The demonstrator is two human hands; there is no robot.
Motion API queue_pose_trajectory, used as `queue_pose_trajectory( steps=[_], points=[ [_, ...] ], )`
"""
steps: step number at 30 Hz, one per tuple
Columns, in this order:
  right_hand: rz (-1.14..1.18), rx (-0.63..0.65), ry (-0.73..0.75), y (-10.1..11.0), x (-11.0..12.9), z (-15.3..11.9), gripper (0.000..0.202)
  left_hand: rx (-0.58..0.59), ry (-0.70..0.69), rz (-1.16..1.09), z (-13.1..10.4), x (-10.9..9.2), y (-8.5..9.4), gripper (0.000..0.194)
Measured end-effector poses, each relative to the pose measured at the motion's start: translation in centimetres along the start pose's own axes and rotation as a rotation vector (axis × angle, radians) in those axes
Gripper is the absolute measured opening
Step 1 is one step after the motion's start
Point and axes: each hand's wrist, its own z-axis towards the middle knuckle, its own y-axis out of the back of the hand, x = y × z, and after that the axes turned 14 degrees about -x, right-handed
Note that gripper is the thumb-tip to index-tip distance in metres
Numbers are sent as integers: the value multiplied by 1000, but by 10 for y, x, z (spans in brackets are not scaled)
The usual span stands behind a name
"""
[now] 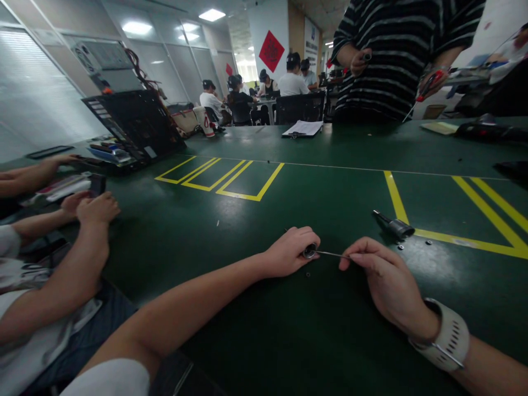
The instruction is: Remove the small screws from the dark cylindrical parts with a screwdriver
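Note:
My left hand (289, 252) rests on the green table (330, 198) and is closed around a screwdriver handle (309, 251), whose round end faces right. My right hand (385, 278), with a white watch (447, 335) on its wrist, pinches the thin metal shaft (330, 253) that runs out of that handle. A second short screwdriver (394, 225) lies on the table just beyond my right hand, on a yellow line. Small screws or washers (399, 247) lie near it, and one (307, 273) sits just below my left hand.
A person in a striped shirt (396, 55) stands across the table holding a red screwdriver (424, 88). Another person's arms (74, 242) rest at my left. An opened black computer case (132, 126) stands far left, and a clipboard (303, 129) lies at the far edge. Yellow tape marks boxes on the table.

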Motion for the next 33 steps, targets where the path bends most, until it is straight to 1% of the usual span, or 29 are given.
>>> queue_pose_trajectory(
  steps=[17,21,25,27,30,33],
  points=[
    [90,104,2,2,-4,2,6,-7,-24,3,3,-1,2,8],
    [66,125,36,2,-6,3,7,15,-20,0,4,-2,4,8],
    [12,130,82,4,-7,4,11,19,-37,-1,5,-2,5,8],
    [-33,120,128,5,-7,4,15,21,-40,-2,5,-2,5,8],
    [-168,69,202,5,-4,1,23,29,-41,-7,5,-1,5,8],
    [-288,60,211,3,-1,0,29,35,-46,-1,5,0,4,8]
  ],
)
